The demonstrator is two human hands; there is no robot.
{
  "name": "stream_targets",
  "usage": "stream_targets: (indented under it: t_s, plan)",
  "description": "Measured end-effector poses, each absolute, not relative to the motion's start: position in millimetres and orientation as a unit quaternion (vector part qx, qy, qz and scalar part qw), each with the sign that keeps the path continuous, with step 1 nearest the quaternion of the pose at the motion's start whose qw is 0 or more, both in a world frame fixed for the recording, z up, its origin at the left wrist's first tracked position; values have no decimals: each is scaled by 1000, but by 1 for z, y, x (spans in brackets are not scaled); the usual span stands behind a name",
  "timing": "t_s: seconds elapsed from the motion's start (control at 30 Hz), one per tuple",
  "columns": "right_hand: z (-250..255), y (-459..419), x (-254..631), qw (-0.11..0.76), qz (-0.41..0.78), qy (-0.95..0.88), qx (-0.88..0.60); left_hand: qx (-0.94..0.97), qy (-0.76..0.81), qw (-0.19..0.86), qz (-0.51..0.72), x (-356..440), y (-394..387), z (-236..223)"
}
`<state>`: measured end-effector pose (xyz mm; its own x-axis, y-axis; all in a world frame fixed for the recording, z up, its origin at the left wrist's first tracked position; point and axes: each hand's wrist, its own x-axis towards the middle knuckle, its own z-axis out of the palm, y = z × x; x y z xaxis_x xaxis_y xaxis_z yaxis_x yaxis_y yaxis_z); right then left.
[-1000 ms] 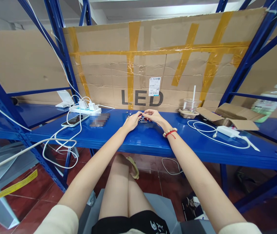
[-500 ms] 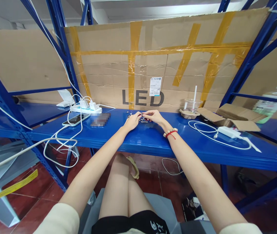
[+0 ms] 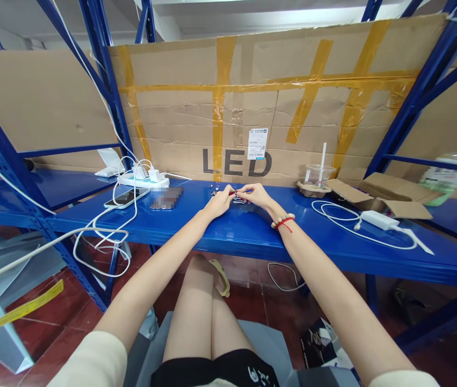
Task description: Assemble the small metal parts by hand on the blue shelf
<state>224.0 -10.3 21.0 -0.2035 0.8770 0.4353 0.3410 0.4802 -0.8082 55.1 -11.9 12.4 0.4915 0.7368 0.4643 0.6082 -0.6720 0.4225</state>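
My left hand (image 3: pixel 222 201) and my right hand (image 3: pixel 254 194) meet fingertip to fingertip just above the blue shelf (image 3: pixel 196 232). The fingers of both are closed in a pinch. A tiny dark reddish thing shows between the fingertips, too small to name. Under the hands lie small shiny metal pieces (image 3: pixel 239 201), partly hidden by the fingers. More little metallic bits (image 3: pixel 214 190) rest just behind my left hand. A beaded bracelet (image 3: pixel 283 220) with a red cord circles my right wrist.
To the left are a phone (image 3: pixel 127 199), a blurred flat object (image 3: pixel 166 198) and a white power strip (image 3: pixel 143 181) with looping cables. On the right stand a plastic cup with a straw (image 3: pixel 317 177), a white adapter (image 3: pixel 379 219) and an opened carton (image 3: pixel 393 191). Cardboard (image 3: pixel 172 123) walls the back.
Both hands stay in nearly the same place, with slight finger movement. A dark reddish bit now shows between the fingertips. The whole view has shifted slightly.
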Motion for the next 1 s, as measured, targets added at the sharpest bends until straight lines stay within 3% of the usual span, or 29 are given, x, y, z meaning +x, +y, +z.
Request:
stream_targets:
  t_s: [1.0]
  plan:
    - [24, -13, 222, 444, 339, -673, -484, 849, 395, 77, 342, 58, -14, 13]
